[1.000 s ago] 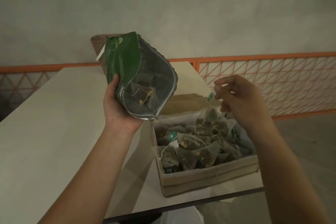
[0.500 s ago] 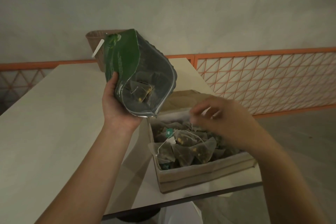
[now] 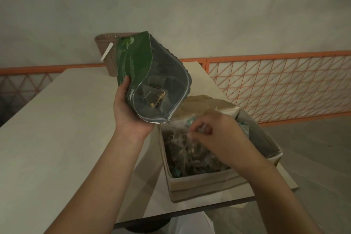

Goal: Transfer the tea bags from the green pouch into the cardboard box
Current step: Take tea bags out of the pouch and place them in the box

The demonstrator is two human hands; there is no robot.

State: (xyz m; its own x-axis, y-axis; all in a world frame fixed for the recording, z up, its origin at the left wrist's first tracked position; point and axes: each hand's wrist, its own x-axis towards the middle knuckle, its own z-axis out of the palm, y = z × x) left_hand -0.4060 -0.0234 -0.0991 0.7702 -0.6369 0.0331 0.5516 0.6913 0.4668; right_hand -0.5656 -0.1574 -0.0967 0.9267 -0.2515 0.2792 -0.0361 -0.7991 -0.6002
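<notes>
My left hand (image 3: 129, 112) grips the green pouch (image 3: 136, 62) by its lower edge and holds it tilted above the table, its open mouth facing me. One pyramid tea bag (image 3: 153, 97) lies inside the silver lining. The cardboard box (image 3: 205, 184) stands at the table's near right corner, with several tea bags (image 3: 190, 159) heaped in it. My right hand (image 3: 222, 135) hovers low over the box's far left part, just under the pouch's mouth. Its curled fingertips pinch a blurred translucent tea bag (image 3: 180, 136).
The pale table (image 3: 66, 129) stretches away to the left. A brown woven basket (image 3: 108, 51) with a white stick stands at its far end behind the pouch. An orange mesh railing (image 3: 275, 85) runs along the right. Something white (image 3: 190, 222) sits below the table edge.
My right hand came down from above the box's right side and moved left, low over the tea bags near the pouch mouth. The pouch stayed tilted in my left hand.
</notes>
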